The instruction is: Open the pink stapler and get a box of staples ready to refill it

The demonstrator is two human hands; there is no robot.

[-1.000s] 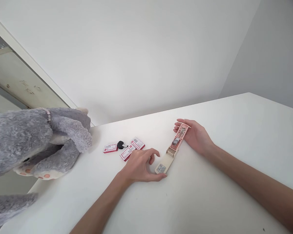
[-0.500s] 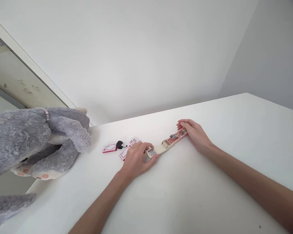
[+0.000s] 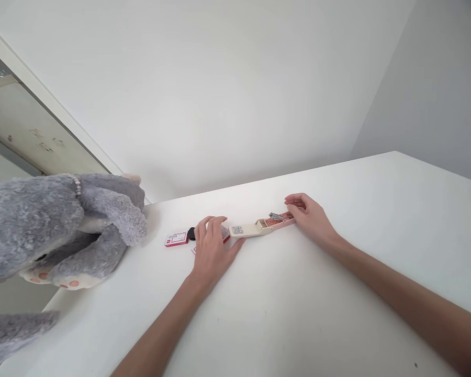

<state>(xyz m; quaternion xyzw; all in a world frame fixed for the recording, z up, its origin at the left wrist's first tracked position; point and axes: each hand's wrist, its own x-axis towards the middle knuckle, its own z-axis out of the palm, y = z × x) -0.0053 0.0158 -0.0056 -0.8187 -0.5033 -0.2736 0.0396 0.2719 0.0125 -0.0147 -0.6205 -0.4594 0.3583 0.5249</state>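
A slim hinged case lies unfolded on the table, its cream lid [image 3: 249, 230] to the left and its pink tray [image 3: 284, 223] to the right. A silver metal piece [image 3: 275, 216], much like a nail clipper, sticks up from the tray beside smaller items too fine to make out. My right hand [image 3: 308, 215] grips the tray's right end, fingers behind it. My left hand [image 3: 212, 243] is open at the lid's left end, its fingers spread above small red-and-white boxes and its thumb close to the lid's near edge.
A red-and-white box [image 3: 176, 239] lies left of my left hand, next to a black key head [image 3: 191, 233] partly covered by the fingers. A large grey plush toy [image 3: 113, 209] leans over the table's left side. A white wall [image 3: 239, 94] rises behind the table [image 3: 298, 303].
My left hand has let go of the lid's end and shifted slightly left, fingers spreading over the boxes. The case has turned flatter, its lid end now farther back. My right hand stays on the tray.
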